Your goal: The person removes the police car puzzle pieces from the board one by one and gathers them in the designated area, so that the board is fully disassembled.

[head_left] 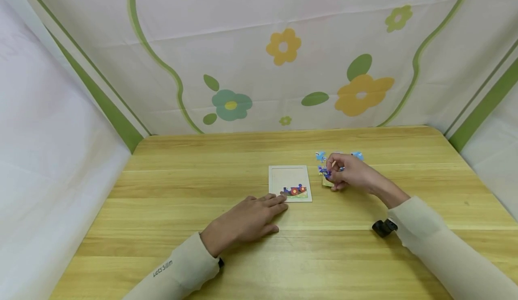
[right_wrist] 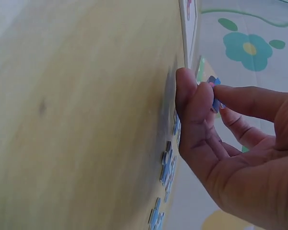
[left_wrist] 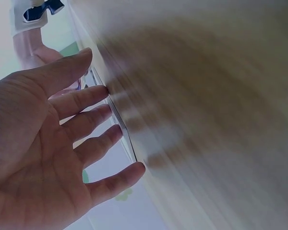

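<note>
My left hand (head_left: 259, 217) lies with fingers extended at the lower-left corner of a white puzzle tray (head_left: 289, 175), fingertips over its edge. A few joined jigsaw pieces (head_left: 298, 191), showing red wheels and green ground, fill the tray's lower right. Right of the tray, my right hand (head_left: 351, 172) pinches a small blue jigsaw piece (right_wrist: 215, 94) between thumb and fingertips. A yellow-green piece (head_left: 328, 182) shows partly beneath that hand. In the left wrist view the left hand's fingers (left_wrist: 93, 143) are spread, tips at the tray's edge.
Loose blue jigsaw pieces lie around and behind the right hand, among them a rainbow piece (head_left: 320, 156) and a light-blue one (head_left: 358, 155). Several lie flat on the wooden table (head_left: 194, 174). A flowered curtain (head_left: 243, 57) hangs along the table's far edge.
</note>
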A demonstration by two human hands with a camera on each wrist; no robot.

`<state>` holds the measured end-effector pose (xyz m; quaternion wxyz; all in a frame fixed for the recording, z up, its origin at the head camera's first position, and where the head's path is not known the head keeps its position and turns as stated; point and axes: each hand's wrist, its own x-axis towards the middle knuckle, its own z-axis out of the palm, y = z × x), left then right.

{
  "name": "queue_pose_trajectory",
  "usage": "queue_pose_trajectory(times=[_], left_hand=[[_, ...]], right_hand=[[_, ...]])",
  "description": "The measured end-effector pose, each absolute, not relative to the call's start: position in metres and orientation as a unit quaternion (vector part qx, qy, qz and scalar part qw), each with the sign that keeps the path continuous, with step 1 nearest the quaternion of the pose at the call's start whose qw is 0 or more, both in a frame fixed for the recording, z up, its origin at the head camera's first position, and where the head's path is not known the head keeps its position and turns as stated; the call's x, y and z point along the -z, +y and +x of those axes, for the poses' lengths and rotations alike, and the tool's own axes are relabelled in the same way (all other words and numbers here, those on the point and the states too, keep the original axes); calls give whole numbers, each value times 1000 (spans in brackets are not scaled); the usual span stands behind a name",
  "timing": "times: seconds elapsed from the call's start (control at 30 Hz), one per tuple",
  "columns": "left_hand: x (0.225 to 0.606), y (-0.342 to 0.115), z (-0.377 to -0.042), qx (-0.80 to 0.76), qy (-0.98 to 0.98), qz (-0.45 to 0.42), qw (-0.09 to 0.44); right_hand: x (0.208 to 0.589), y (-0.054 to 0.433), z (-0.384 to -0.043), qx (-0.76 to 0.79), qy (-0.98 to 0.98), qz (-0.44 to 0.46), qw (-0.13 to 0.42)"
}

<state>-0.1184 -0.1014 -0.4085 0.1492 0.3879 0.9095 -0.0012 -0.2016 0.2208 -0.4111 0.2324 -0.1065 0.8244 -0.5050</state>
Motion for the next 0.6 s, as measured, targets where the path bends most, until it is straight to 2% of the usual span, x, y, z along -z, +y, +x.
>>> queue_pose_trajectory(times=[0.2, 0.6], left_hand=[[408, -102, -119, -5, 909, 387, 153], [408, -102, -119, -10, 910, 384, 158]], right_hand=[[414, 217, -199, 465, 849, -121, 219], [417, 213, -198, 452, 855, -111, 228]])
